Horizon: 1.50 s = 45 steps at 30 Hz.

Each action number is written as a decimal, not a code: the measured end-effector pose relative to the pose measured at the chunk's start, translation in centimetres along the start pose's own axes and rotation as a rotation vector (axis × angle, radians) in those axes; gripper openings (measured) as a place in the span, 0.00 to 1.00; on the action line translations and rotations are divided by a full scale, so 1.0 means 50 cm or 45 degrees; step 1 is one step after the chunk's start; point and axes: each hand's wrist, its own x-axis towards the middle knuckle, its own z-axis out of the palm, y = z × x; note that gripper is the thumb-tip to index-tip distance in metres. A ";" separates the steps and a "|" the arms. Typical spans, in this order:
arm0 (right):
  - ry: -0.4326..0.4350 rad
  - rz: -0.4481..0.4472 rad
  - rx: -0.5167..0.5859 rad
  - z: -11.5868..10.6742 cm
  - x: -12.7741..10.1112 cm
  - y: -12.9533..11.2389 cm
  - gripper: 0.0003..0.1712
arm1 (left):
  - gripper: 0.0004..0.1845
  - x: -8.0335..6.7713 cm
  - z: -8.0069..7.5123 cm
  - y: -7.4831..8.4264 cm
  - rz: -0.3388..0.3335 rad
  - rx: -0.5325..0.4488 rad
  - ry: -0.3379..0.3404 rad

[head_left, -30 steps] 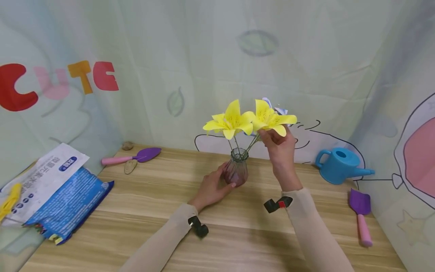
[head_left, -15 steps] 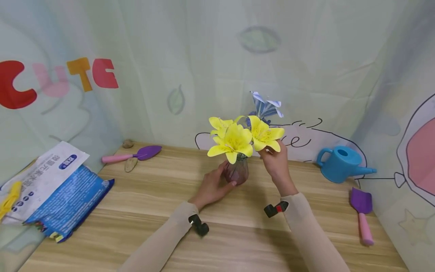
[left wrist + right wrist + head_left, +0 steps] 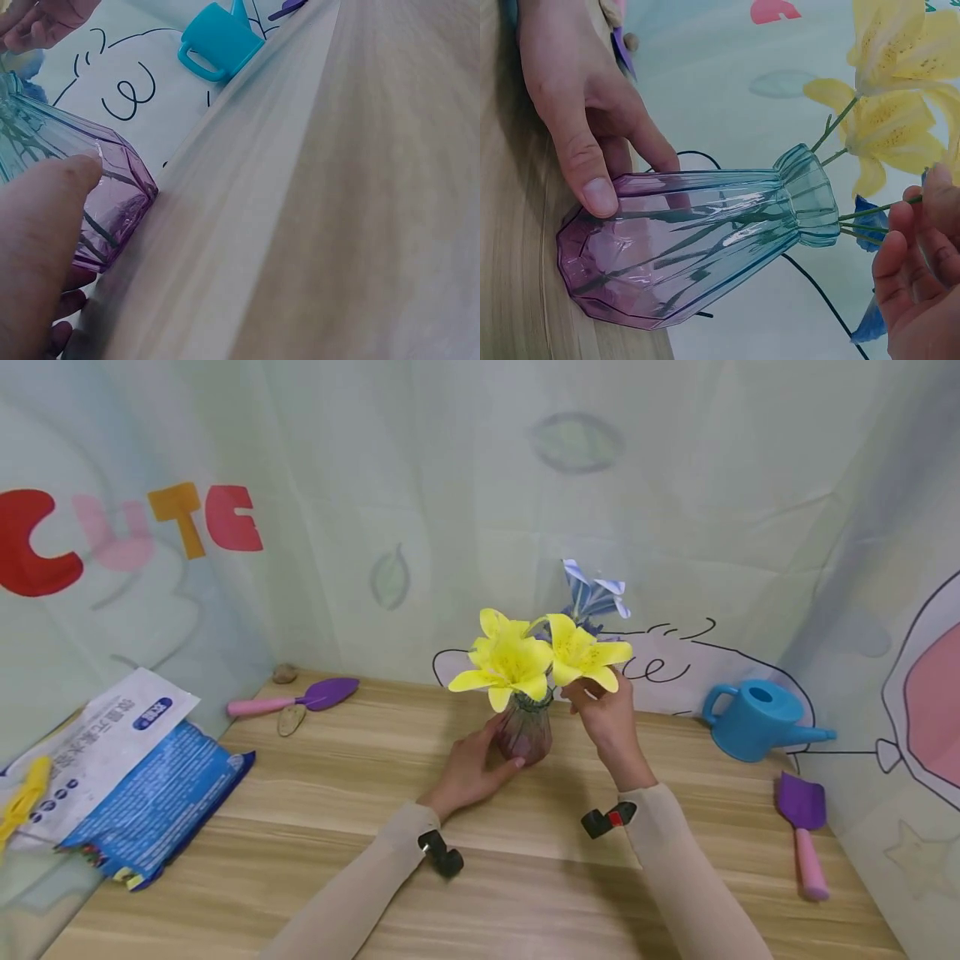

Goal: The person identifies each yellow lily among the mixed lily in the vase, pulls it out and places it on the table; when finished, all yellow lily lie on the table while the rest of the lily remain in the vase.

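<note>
— Well, that glass vase (image 3: 523,737) looks light to me. The left hand (image 3: 471,770) has its fingers and thumb curled round the purple belly, thumb (image 3: 585,174) pressed flat on the near facet, so it stands steady on the wooden table (image 3: 360,793) for now.

— And the other one?

— The right hand (image 3: 609,718) is up beside the neck, fingertips (image 3: 928,196) pinched narrow on a thin green stem (image 3: 877,210) just under the yellow lilies (image 3: 536,658). The stems already run down inside the glass, past the left fingers.

— So what worries you?

— The blooms are heavy-looking and sit well above the fingers, all leaning off to one side of the mouth. I'd guess that if the left fingers slacken while the right ones tug or push that stem sideways, the vase could tip toward the backdrop.

— Would it roll far?

— Possibly toward the blue watering can (image 3: 753,721), which is well off to the right of the right hand. Nothing stands close to the fingers otherwise.

— Anything else?

— The blue paper flower (image 3: 592,597) behind the lilies, beyond the right fingertips. A clumsy nudge might bend it or drag it out with the stem. The pinch is also small; the wire could slip through and the lily might swivel round.
</note>
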 end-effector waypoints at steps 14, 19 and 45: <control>-0.010 -0.002 0.116 0.003 0.002 0.001 0.14 | 0.47 -0.001 0.004 -0.005 0.004 -0.036 0.006; 0.038 0.064 0.129 -0.001 0.002 -0.005 0.15 | 0.46 0.001 0.006 -0.006 0.026 -0.060 0.027; 0.152 -0.169 0.082 -0.140 0.028 -0.156 0.16 | 0.47 0.003 0.013 -0.007 0.045 -0.013 0.060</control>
